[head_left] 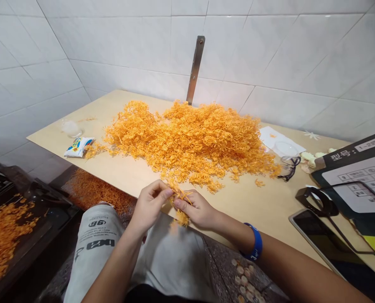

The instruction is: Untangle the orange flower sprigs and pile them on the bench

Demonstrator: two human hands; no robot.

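My left hand (153,203) is closed in a pinch on a bunch of orange plastic sprigs (181,218), just over the table's front edge. From the other side, my right hand (197,208) grips the same bunch, with its thumb pressed on the thin stems. Part of the bunch hangs below my fingers, blurred at its lower end. Right beyond my hands, a large heap of the same orange pieces (194,139) spreads over the wooden tabletop (137,171). A blue wristband (255,242) is on my right wrist.
A white packet (78,147) and a clear round object (70,127) lie at the left. At the right are glasses (290,168), a phone (326,240), a black watch-like band (316,201) and a labelled box (357,176). A dark tray (45,231) with orange pieces stands lower left. A metal bracket (196,69) rises behind the heap.
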